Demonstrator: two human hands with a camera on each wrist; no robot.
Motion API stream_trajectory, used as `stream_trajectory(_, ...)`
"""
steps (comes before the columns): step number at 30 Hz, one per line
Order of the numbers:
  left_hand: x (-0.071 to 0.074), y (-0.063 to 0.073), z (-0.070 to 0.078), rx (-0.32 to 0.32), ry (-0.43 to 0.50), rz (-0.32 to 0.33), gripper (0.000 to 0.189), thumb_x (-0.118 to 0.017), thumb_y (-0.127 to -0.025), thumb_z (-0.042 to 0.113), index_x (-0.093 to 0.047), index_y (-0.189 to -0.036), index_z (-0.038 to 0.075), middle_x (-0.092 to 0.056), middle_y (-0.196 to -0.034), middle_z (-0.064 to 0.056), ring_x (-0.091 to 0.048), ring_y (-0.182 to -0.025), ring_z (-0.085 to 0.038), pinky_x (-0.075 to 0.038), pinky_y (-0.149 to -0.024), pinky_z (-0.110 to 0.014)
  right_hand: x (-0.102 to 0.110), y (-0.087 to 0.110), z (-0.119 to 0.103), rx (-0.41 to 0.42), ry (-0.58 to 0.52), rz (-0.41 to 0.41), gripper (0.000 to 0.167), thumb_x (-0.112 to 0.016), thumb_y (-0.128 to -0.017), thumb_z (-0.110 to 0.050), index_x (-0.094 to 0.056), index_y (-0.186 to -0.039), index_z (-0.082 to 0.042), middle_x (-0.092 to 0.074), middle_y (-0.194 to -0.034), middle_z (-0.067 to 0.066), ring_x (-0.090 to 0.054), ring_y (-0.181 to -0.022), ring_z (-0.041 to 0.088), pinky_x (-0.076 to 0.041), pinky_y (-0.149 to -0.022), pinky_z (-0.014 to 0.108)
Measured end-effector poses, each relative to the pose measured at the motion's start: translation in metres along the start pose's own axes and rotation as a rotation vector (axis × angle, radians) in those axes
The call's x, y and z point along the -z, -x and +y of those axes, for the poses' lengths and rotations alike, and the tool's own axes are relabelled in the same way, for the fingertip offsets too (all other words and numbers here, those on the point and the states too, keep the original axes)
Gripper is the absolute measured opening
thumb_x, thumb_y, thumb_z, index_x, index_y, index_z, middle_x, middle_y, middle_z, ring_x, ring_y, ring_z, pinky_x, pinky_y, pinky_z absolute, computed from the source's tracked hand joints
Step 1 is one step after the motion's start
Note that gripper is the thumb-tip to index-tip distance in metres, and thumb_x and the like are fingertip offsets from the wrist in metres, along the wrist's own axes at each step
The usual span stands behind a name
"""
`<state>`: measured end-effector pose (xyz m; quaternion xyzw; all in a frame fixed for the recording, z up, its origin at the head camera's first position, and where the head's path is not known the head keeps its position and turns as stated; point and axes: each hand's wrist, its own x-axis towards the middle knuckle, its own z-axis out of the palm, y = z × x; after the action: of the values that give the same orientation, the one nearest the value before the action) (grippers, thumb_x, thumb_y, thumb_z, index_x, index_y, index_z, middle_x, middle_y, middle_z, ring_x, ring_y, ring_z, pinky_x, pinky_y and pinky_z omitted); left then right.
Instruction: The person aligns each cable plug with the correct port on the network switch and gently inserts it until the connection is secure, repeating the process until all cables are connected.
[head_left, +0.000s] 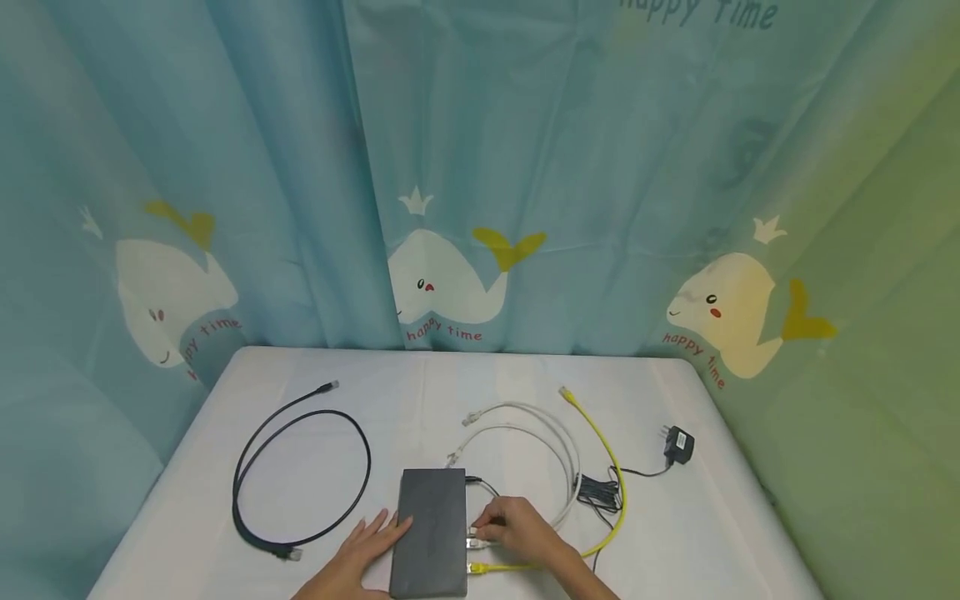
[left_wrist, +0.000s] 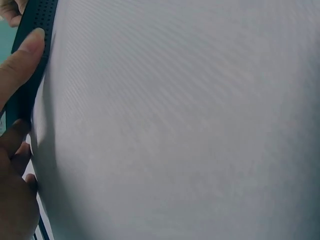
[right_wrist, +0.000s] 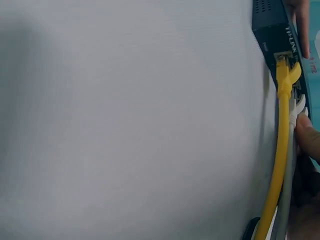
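A flat black network switch [head_left: 431, 533] lies near the front of the table, ports facing right; TP-LINK is printed on its side in the right wrist view. My left hand [head_left: 362, 557] rests along its left edge, fingers spread and thumb at the near end, pressing on the vented side [left_wrist: 42, 22] in the left wrist view. With thumb and forefinger my right hand [head_left: 519, 529] pinches a white cable's plug at the port side. Just nearer sits another white plug [head_left: 477, 543], at a port. A yellow Ethernet cable [right_wrist: 283, 125] is plugged in at the nearest port.
A coiled black Ethernet cable [head_left: 367, 454] lies to the left. Beyond the right hand are white cables [head_left: 551, 421] with loose ends, the yellow cable's free plug [head_left: 566, 394], a bundled black cord [head_left: 597, 493] and its power adapter [head_left: 679, 446]. A curtain [head_left: 465, 167] hangs behind the table.
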<state>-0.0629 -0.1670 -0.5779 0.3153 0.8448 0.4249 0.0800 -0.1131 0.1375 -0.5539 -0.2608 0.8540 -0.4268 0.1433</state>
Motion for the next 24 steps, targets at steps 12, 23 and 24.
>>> stream_trajectory(12, 0.004, -0.002, 0.003, 0.084, 0.016, -0.057, 0.083, -0.067, -0.078, 0.055, -0.037, -0.146, 0.018, -0.041, -0.143, -0.016, -0.028, -0.131, -0.045, -0.016, -0.095, -0.071, 0.004, 0.003, -0.003, 0.004, 0.050, -0.078, 0.009, -0.067, -0.088, -0.017, -0.072, -0.093, -0.011, -0.060, -0.084, -0.014, -0.052, -0.076, -0.002, -0.048, -0.068, 0.019)
stream_trajectory(23, 0.005, -0.003, 0.010, 0.168, 0.098, -0.082, 0.091, -0.079, -0.071, 0.043, -0.038, -0.146, 0.015, -0.037, -0.143, -0.023, -0.020, -0.130, -0.052, -0.006, -0.098, -0.070, 0.033, 0.003, 0.004, -0.010, 0.070, -0.037, 0.013, -0.064, -0.091, -0.020, -0.072, -0.099, -0.013, -0.062, -0.089, -0.014, -0.055, -0.079, 0.000, -0.049, -0.070, 0.023)
stream_trajectory(24, 0.005, -0.002, 0.010, 0.172, 0.096, -0.081, 0.090, -0.079, -0.071, 0.043, -0.038, -0.146, 0.015, -0.037, -0.143, -0.023, -0.020, -0.130, -0.052, -0.006, -0.098, -0.070, 0.038, 0.002, 0.006, -0.001, 0.093, -0.012, 0.013, -0.064, -0.091, -0.018, -0.072, -0.099, -0.012, -0.062, -0.089, -0.013, -0.055, -0.077, 0.000, -0.049, -0.068, 0.022)
